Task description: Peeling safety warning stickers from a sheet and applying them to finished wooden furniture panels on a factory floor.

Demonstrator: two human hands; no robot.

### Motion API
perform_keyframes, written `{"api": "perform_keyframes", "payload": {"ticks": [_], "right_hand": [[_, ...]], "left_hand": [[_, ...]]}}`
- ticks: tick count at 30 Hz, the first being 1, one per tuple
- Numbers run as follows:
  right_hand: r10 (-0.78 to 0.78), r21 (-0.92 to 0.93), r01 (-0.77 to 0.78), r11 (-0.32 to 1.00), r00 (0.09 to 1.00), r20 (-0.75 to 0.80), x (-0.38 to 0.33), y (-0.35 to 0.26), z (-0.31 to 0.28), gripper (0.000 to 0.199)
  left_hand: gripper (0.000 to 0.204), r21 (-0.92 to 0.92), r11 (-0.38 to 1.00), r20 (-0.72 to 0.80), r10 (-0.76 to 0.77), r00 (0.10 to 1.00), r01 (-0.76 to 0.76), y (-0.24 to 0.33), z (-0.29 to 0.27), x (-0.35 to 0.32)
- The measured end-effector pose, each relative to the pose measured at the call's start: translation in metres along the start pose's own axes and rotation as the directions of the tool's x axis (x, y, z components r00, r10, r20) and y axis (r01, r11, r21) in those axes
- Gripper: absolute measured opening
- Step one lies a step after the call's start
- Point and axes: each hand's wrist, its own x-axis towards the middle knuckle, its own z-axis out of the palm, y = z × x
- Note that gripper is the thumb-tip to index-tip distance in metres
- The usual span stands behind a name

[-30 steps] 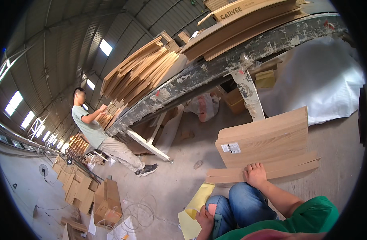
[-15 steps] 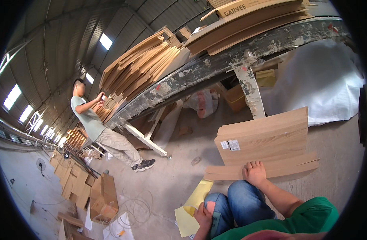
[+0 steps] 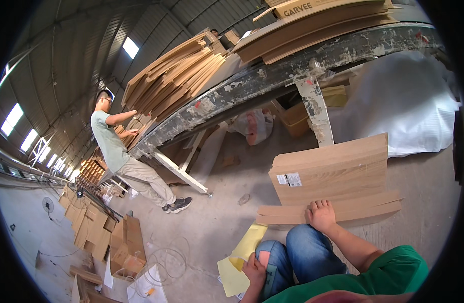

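Note:
My left hand (image 3: 254, 271) is closed on a yellow paper sheet (image 3: 235, 278) beside my left knee. White paper edges with print peek out beneath the sheet. My right hand (image 3: 321, 216) lies on a long, low brown cardboard strip (image 3: 365, 212) just past my knees, its fingers bent over the upper edge. Behind this strip a wide brown panel (image 3: 343, 171) with faint wood grain leans upright, bearing a white printed label (image 3: 289, 180) at its left. Whether strip and panel are one piece is hidden.
A long worn metal table (image 3: 232, 91) carries stacked cardboard sheets (image 3: 176, 76). Another person (image 3: 110, 136) stands at its left end. A silvery plastic-covered bulk (image 3: 398, 111) fills the right. An open carton (image 3: 127, 245), loose cord (image 3: 166, 262) and white sheet (image 3: 148, 285) lie at left.
The other person's hands have come down from a raised small object, one arm now stretched to the stack. My hands have stayed nearly in place; the view has shifted slightly.

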Motion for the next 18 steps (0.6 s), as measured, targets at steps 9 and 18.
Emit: {"api": "perform_keyframes", "payload": {"ticks": [9,18], "right_hand": [[-0.039,-0.043,0.038,0.998,0.999,-0.034,-0.001,0.000,0.000,0.029],[-0.028,-0.062,0.029,0.998,1.000,0.014,0.000,-0.005,-0.002,0.027]], "left_hand": [[0.027,-0.044,0.999,-0.022,-0.009,1.000,0.008,-0.008,0.005,-0.001],[0.029,0.031,0.996,-0.060,0.079,0.995,-0.078,-0.016,0.032,0.006]]}}
